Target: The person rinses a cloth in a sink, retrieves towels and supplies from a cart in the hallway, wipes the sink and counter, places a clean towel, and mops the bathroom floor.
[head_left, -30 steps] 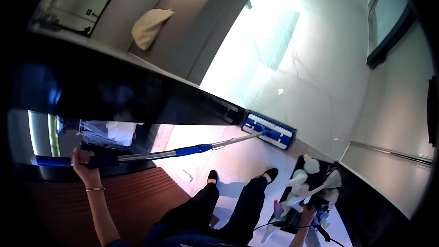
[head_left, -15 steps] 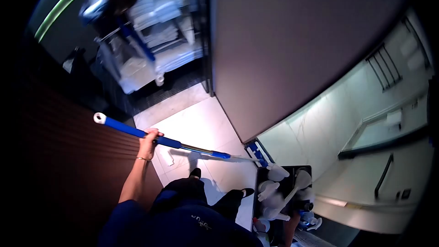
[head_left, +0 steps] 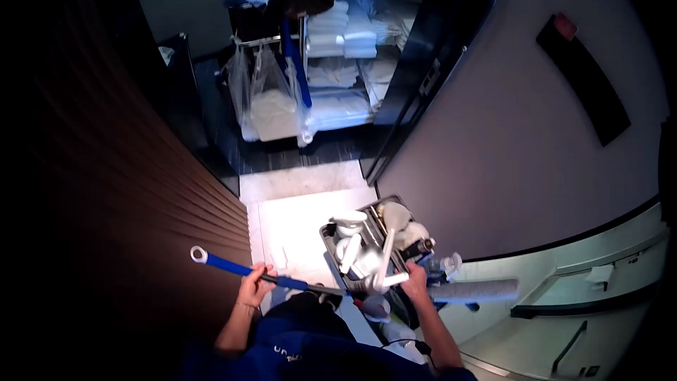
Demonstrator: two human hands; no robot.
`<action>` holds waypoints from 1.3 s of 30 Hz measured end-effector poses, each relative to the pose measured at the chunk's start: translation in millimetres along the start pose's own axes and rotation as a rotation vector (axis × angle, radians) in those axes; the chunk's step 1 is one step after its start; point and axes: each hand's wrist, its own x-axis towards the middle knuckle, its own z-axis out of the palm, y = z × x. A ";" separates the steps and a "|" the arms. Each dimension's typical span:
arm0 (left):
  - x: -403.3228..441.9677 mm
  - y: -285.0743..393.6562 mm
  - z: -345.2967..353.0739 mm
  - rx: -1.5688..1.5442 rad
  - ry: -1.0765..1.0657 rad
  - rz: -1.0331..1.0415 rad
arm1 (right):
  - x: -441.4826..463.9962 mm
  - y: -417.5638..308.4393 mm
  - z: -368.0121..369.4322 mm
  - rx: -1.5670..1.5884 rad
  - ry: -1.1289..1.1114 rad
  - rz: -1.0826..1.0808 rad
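Observation:
My left hand (head_left: 258,285) is wrapped round the blue grip of a mop (head_left: 229,265), whose pole runs to the right and passes behind a black cleaning caddy. The mop's pale fluffy head (head_left: 479,289) shows beyond the caddy. With my right hand (head_left: 416,282) I hold the caddy (head_left: 328,248) by its near right side; the fingers are partly hidden. Packed in the caddy are several spray bottles and a white long-handled brush (head_left: 388,250). More bottles (head_left: 399,333) sit at its near end, close to my body.
A housekeeping cart (head_left: 305,63) with folded white towels (head_left: 342,32) and clear plastic bags (head_left: 264,92) stands beyond the doorway. A ribbed brown wall (head_left: 162,190) borders the left. On the right are a grey door panel (head_left: 486,148) and a pale bathroom area (head_left: 564,303).
The caddy has come up from the lower right to in front of me, with my right hand on it. My left hand and the mop grip have moved lower. The view has turned right.

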 end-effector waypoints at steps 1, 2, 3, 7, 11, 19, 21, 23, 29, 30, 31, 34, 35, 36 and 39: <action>-7.7 3.7 5.7 0.001 0.035 0.055 | 21.3 -13.3 9.9 -0.009 -0.015 -0.034; -13.2 8.5 11.6 -0.028 0.019 0.099 | 42.9 -32.4 17.0 0.036 -0.026 -0.064; -14.8 15.5 20.5 -0.063 0.000 0.139 | 67.2 -56.6 20.6 0.073 -0.036 -0.093; -30.3 56.9 77.4 0.061 -0.198 0.207 | 167.3 -166.2 20.1 0.165 -0.061 -0.296; 25.0 79.0 108.9 0.425 -0.561 0.345 | 215.6 -338.6 -48.4 0.632 -0.190 -0.491; 138.7 171.8 246.5 0.655 -1.050 0.117 | 358.5 -598.9 -222.2 0.321 0.219 -1.146; 166.1 182.1 278.3 0.645 -1.057 0.100 | 360.1 -645.9 -270.1 -0.243 0.407 -1.945; 188.9 204.6 313.4 0.770 -1.063 -0.025 | 387.1 -682.5 -291.0 -0.178 0.341 -1.744; 302.1 170.7 370.6 0.836 -1.253 0.082 | 502.4 -738.2 -321.1 -0.033 0.256 -1.487; 356.1 134.8 367.5 0.975 -1.362 0.228 | 519.5 -740.5 -330.8 -0.031 0.260 -1.485; 404.1 131.4 378.0 1.120 -1.481 0.382 | 541.7 -744.0 -337.0 -0.030 0.266 -1.479; 375.4 198.0 433.2 1.010 -1.610 0.061 | 604.8 -749.3 -352.3 -0.039 0.285 -1.442; 387.1 188.4 441.6 0.978 -1.550 -0.159 | 616.6 -742.8 -361.6 -0.049 0.293 -1.431; 402.5 182.4 444.3 0.924 -1.537 -0.314 | 634.9 -740.5 -363.6 -0.069 0.296 -1.417; 438.5 182.0 471.9 0.861 -1.540 -0.507 | 686.1 -735.4 -378.3 -0.107 0.321 -1.382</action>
